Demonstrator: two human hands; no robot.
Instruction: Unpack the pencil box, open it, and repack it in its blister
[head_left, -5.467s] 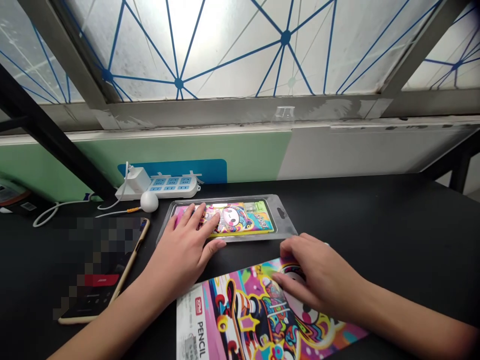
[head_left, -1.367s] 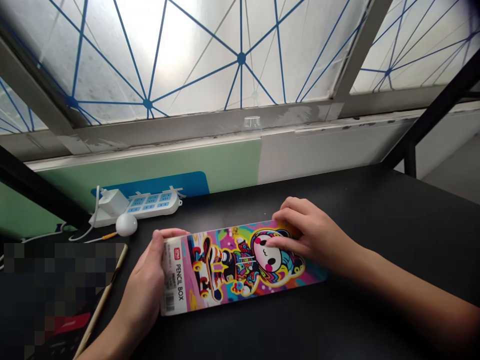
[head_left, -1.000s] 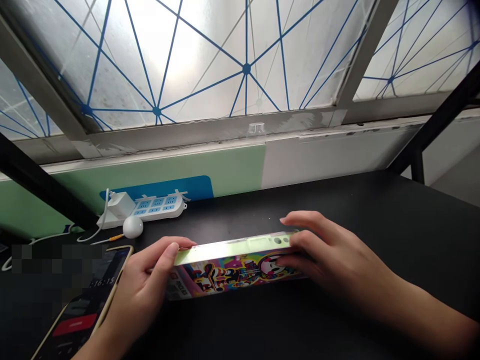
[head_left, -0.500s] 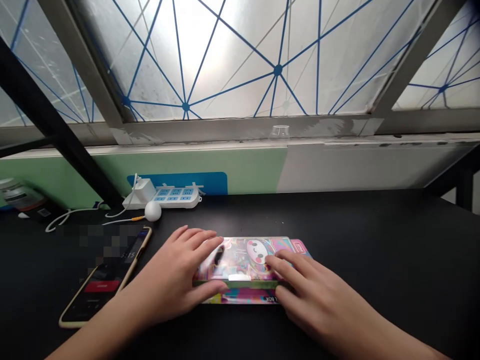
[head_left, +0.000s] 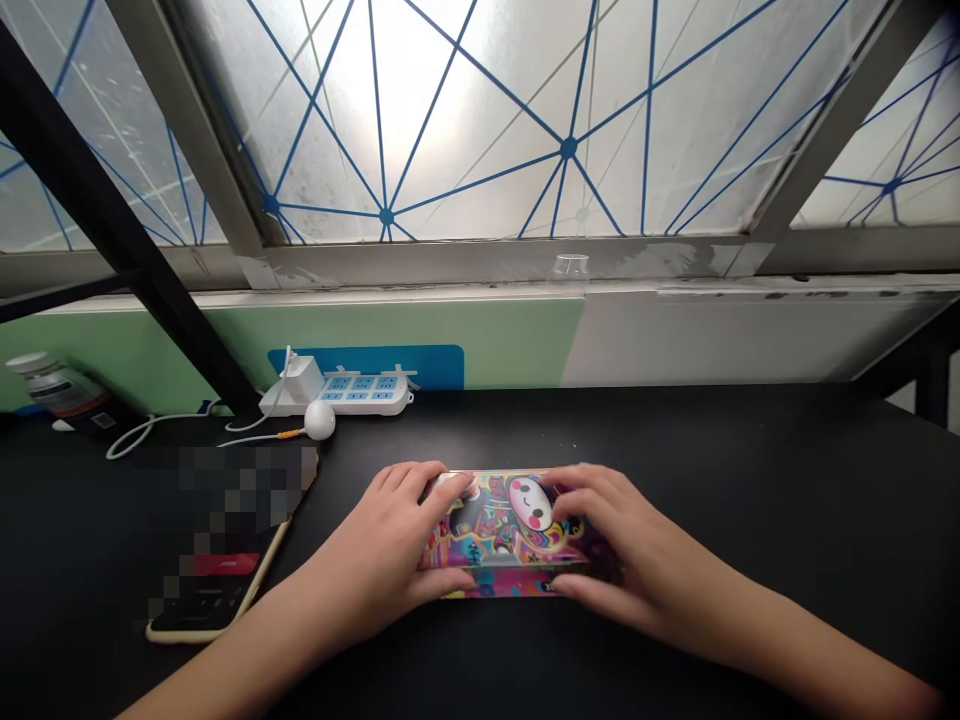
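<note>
**A:** What did you have on the feed, hands-wise?

**B:** I had the bare left hand (head_left: 379, 545) and bare right hand (head_left: 630, 545) both on a flat rectangular pencil box with a glossy multicoloured cartoon print (head_left: 506, 565).

**A:** Grip state?

**B:** Narrow on both sides. Each hand clasped the box, fingers (head_left: 442, 485) over the top face, thumbs along the near edge. I couldn't tell how hard they squeezed.

**A:** Box location?

**B:** Lying flat on a matte black tabletop (head_left: 712, 490), long side across my view, between the hands, near the person.

**A:** Hold look OK?

**B:** IMO yes. Hands sat at opposite ends, evenly placed, which looked like a stable, balanced way to keep a slim box square. Only nit: the fingers hid a lot of the top face from me.

**A:** Anything close by?

**B:** To the L, a smartphone with a gold edge (head_left: 214, 625), screen pixelated. Further back, a white plastic power strip (head_left: 367, 398) and a small white ball (head_left: 319, 420).
</note>
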